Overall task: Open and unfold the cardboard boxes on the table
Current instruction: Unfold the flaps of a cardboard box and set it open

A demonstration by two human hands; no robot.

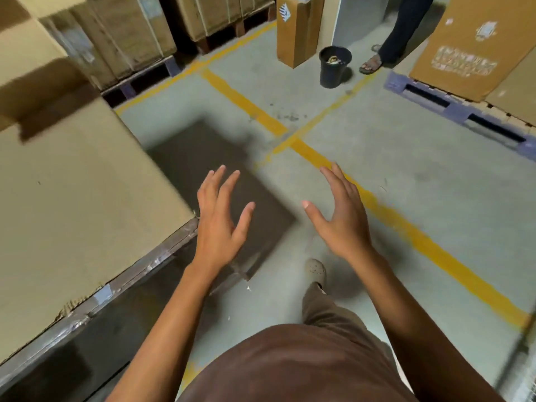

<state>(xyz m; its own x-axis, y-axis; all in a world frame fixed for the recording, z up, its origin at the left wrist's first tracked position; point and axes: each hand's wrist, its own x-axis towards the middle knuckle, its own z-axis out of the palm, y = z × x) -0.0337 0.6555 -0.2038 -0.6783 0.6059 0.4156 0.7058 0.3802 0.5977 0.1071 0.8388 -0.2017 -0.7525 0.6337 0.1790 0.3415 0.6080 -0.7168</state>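
Hovering over the floor [420,175] with fingers spread, the left hand [220,224] and the right hand [342,224] are both released and grasp nothing. They are turned a little toward each other, with a gap between them. To the left of the left hand, a broad sheet of cardboard [72,213] lies on the bench [130,274], with its near corner just beside that hand but not touching it. Whether it is a flattened box or the closed top of one cannot be told. Below the left hand, a dark blurred slab [203,163] rests on the floor; what it is cannot be told either. Judging by the idle hands, no box is being worked on now, and more cardboard lies further along the bench, so work probably remains.
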